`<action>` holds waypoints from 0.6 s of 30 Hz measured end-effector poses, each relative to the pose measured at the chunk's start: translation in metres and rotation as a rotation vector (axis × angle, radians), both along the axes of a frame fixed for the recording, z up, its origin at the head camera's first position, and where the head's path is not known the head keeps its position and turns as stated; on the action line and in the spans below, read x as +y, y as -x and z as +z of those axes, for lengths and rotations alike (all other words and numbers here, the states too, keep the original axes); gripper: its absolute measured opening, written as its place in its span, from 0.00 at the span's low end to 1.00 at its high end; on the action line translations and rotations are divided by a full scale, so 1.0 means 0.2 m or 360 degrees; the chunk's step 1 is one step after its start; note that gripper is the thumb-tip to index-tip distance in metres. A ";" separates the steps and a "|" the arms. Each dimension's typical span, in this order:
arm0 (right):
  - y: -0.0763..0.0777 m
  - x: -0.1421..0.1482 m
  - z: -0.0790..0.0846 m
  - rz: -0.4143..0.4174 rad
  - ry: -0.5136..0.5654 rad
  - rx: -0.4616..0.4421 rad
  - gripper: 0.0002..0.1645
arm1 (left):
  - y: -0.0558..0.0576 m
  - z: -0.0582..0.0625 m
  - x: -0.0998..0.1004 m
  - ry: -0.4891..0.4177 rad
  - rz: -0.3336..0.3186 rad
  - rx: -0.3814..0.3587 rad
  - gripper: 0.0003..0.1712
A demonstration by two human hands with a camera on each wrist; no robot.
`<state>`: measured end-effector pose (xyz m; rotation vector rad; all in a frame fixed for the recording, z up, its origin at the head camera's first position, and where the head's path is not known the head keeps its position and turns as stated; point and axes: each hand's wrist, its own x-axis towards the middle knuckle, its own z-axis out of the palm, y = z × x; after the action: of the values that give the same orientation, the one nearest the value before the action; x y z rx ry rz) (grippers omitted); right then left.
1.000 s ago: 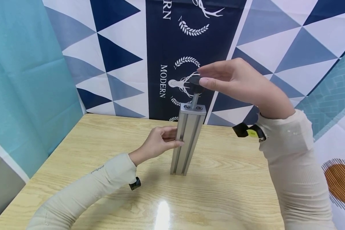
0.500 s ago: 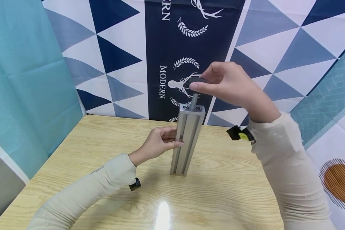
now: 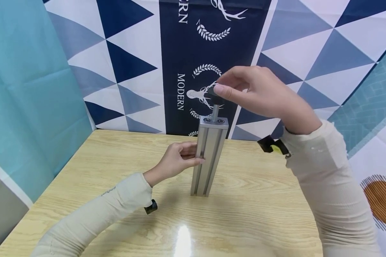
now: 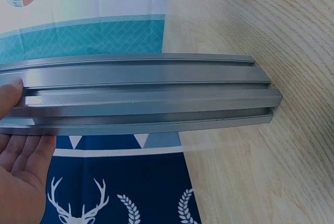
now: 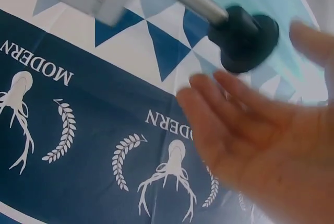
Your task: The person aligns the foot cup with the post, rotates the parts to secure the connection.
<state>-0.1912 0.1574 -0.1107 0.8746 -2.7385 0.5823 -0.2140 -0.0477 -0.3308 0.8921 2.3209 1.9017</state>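
An aluminium profile [image 3: 209,157] with lengthwise grooves stands nearly upright on the table. My left hand [image 3: 171,161] grips it at mid-height, thumb on the front face and fingers behind; the left wrist view shows the grooved profile [image 4: 146,98] reaching down to the wood. On top sits an end plate [image 3: 214,123] with two bolts. A metal rod [image 3: 215,112] rises from it to a black lobed knob [image 5: 242,38]. Around that knob my right hand [image 3: 267,92] is spread, thumb and fingers apart from it in the right wrist view. From above, the hand covers part of the knob.
The wooden table [image 3: 260,210] extends around the profile. Behind it hangs a patterned cloth [image 3: 132,67] with triangles and deer heads, and a teal curtain [image 3: 22,92] is at left. Black wrist cameras are strapped to both sleeves.
My right hand closed its fingers on the knob half a second ago, then loosened them and turned back outward to the right. My left hand and the profile stay in place.
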 end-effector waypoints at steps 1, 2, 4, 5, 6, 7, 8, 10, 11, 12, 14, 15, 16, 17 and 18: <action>0.01 0.00 0.02 0.0075 -0.0043 -0.0024 0.29 | 0.00 0.00 0.00 0.0000 0.0004 0.0001 0.26; 0.01 0.01 0.03 0.0151 -0.0089 -0.0048 0.28 | 0.00 0.00 0.00 0.0001 0.0010 -0.0001 0.26; 0.01 0.02 0.06 0.0275 -0.0165 -0.0091 0.26 | 0.00 0.00 0.00 0.0005 0.0019 -0.0001 0.27; 0.02 0.02 0.07 0.0322 -0.0207 -0.0091 0.25 | 0.00 0.01 0.00 0.0008 0.0023 -0.0001 0.27; 0.02 0.03 0.07 0.0363 -0.0241 -0.0079 0.24 | 0.00 0.01 0.00 0.0011 0.0024 0.0003 0.27; 0.02 0.03 0.08 0.0383 -0.0266 -0.0064 0.23 | 0.00 0.01 0.00 0.0009 0.0021 0.0009 0.27; 0.02 0.03 0.08 0.0376 -0.0284 -0.0036 0.23 | 0.00 0.01 0.00 0.0004 0.0020 0.0017 0.27; 0.02 0.01 0.08 0.0272 -0.0268 0.0017 0.23 | 0.00 0.01 0.00 -0.0004 0.0011 0.0030 0.27; 0.01 0.00 0.07 0.0191 -0.0250 0.0049 0.24 | 0.00 0.01 0.00 -0.0009 0.0007 0.0036 0.27; 0.01 -0.01 0.07 0.0100 -0.0221 0.0075 0.26 | 0.01 0.01 0.00 -0.0012 0.0005 0.0041 0.26; -0.01 -0.04 0.05 -0.0093 -0.0163 0.0124 0.31 | 0.01 0.01 0.00 -0.0017 0.0005 0.0041 0.26; -0.01 -0.05 0.03 -0.0170 -0.0133 0.0145 0.33 | 0.01 0.01 0.00 -0.0017 0.0006 0.0038 0.26; -0.02 -0.06 0.02 -0.0227 -0.0123 0.0173 0.35 | 0.01 0.01 -0.01 -0.0018 0.0007 0.0032 0.26; -0.02 -0.07 0.01 -0.0271 -0.0116 0.0188 0.36 | 0.01 0.01 -0.01 -0.0017 0.0008 0.0027 0.26; -0.02 -0.08 0.01 -0.0297 -0.0114 0.0199 0.36 | 0.00 0.00 -0.01 -0.0015 0.0011 0.0020 0.26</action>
<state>-0.1865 0.1421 -0.1095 0.6367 -2.7016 0.3832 -0.2148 -0.0496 -0.3299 0.9004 2.3268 1.9168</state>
